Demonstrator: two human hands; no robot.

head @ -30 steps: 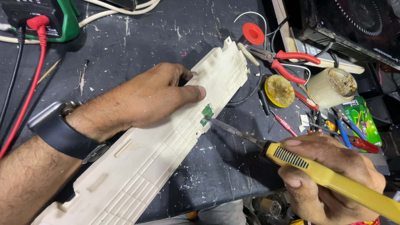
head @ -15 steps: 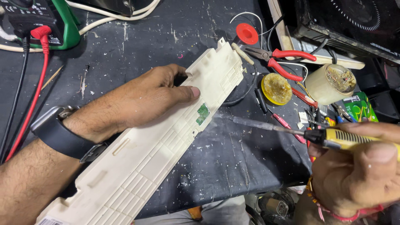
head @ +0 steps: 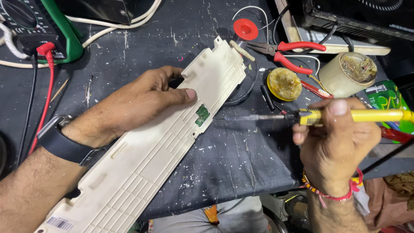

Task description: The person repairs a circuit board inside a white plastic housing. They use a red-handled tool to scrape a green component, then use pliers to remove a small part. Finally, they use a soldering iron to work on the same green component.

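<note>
A long cream plastic housing (head: 159, 151) lies slantwise on the dark, paint-flecked table. A small green circuit board (head: 202, 115) shows through a window in its side. My left hand (head: 138, 101) presses flat on the housing, thumb just left of the green board; a dark watch sits on that wrist. My right hand (head: 334, 142) grips a yellow-handled soldering iron (head: 345, 115) held level, its metal tip (head: 233, 117) pointing left and stopping a short gap from the green board.
A round tin of yellowish flux (head: 284, 83) and red-handled pliers (head: 286, 51) lie right of the housing. Also here: a red solder spool (head: 246, 29), a cream cup of scraps (head: 349, 73), a green multimeter (head: 39, 30) with a red lead (head: 45, 92), and white cable.
My right hand has swung the soldering iron from a slant to level and pulled it right, so the tip has come off the green board. My left hand stays on the housing.
</note>
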